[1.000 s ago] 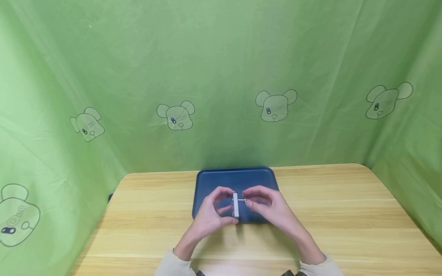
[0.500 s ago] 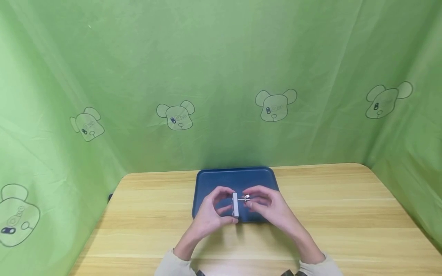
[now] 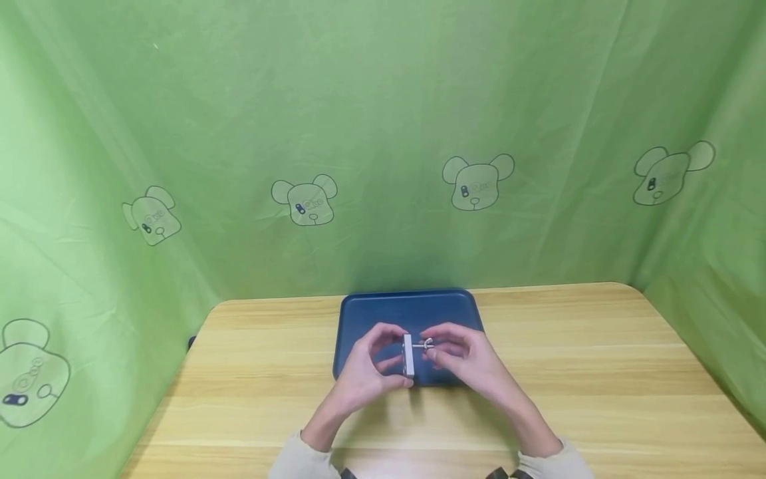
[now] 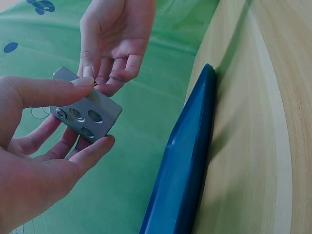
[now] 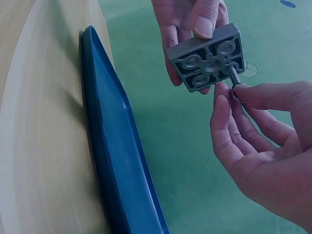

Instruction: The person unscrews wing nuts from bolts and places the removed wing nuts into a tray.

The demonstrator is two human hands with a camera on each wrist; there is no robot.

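Note:
My left hand (image 3: 366, 372) grips a grey square block (image 4: 90, 112) by its edges, thumb on one side and fingers on the other. Round holes pass through the block, and a screw end (image 4: 60, 113) fills one of them. From the block's ribbed face, in the right wrist view, a threaded screw (image 5: 234, 74) sticks out towards my right hand (image 5: 273, 151). The right thumb and fingers pinch a small metal wing nut (image 3: 428, 343) on that screw; the fingers partly hide it. Both hands hold these parts up above the front of a blue tray (image 3: 407, 311).
The tray lies on a light wooden table (image 3: 263, 372), near its back edge. Green cloth (image 3: 383, 133) with printed bear heads hangs behind the table and on both sides.
The wing nut has turned on the screw between my right fingers, so its wings show at another angle. The left hand and block keep their place.

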